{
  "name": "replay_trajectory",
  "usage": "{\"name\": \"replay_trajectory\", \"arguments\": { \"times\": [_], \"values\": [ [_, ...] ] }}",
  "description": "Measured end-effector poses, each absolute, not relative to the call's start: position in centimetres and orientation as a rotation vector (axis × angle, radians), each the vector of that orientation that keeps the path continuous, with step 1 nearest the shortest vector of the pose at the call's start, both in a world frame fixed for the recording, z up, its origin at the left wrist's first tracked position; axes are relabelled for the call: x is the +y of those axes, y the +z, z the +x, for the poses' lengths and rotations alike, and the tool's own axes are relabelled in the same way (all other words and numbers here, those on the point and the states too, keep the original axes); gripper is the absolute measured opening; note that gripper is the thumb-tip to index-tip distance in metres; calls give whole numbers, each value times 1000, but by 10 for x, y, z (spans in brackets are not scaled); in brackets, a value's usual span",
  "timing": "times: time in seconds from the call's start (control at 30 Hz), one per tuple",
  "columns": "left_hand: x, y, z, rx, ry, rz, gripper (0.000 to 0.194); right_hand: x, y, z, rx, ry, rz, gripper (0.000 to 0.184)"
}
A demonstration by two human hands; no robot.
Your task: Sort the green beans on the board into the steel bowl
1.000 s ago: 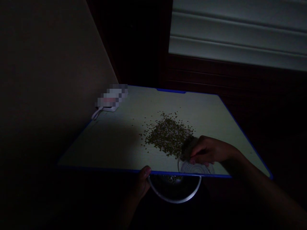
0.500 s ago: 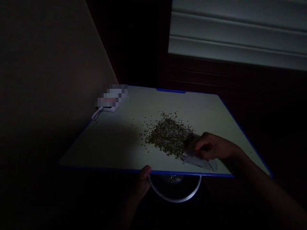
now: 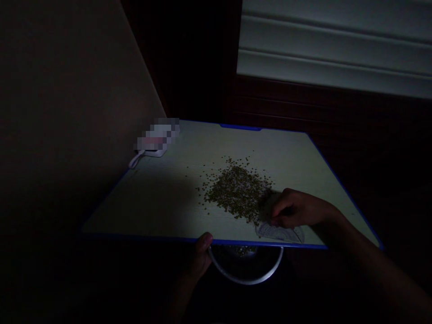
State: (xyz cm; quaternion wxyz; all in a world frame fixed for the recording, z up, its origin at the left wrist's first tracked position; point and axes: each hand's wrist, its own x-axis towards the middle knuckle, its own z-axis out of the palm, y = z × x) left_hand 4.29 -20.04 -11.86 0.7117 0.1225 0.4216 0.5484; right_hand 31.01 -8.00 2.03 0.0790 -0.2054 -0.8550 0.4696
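Observation:
A heap of small greenish-brown grains or seeds [image 3: 236, 189] lies spread on a pale folding-style tabletop [image 3: 135, 202] with a blue rim. To the right of the heap, my right hand [image 3: 297, 208] is closed, pinching a clear half-round protractor [image 3: 281, 233] that lies low against the surface near the front edge. Below that edge sits a metal bowl [image 3: 249, 282] with some grains inside, partly covered by the table. My left hand [image 3: 201, 256] grips the bowl's left side, its thumb up by the table rim; its other fingers are hidden in the dark.
At the table's back left lies a white phone-like object with a strap [image 3: 137, 159], its face pixelated. A wall [image 3: 84, 67] rises along the left. Behind stand dark red-brown wood [image 3: 286, 99] and pale slatted panels [image 3: 330, 49]. The room is very dim.
My right hand and the protractor shifted slightly right and tilted away from the front edge, then came back a little toward it. The left hand, bowl and heap look almost unchanged.

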Motion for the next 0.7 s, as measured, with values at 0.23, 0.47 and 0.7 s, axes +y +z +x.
{"name": "replay_trajectory", "arguments": {
  "times": [0.23,0.47,0.7],
  "values": [
    [-200,-117,44,958,1238,291,30,-80,22,309,-2606,1448,-642,24],
    [-201,-120,43,950,1235,291,28,-79,23,308,-2621,1443,-614,28],
    [-199,-117,44,923,1240,265,25,-79,23,310,-2586,1484,-611,27]
  ]
}}
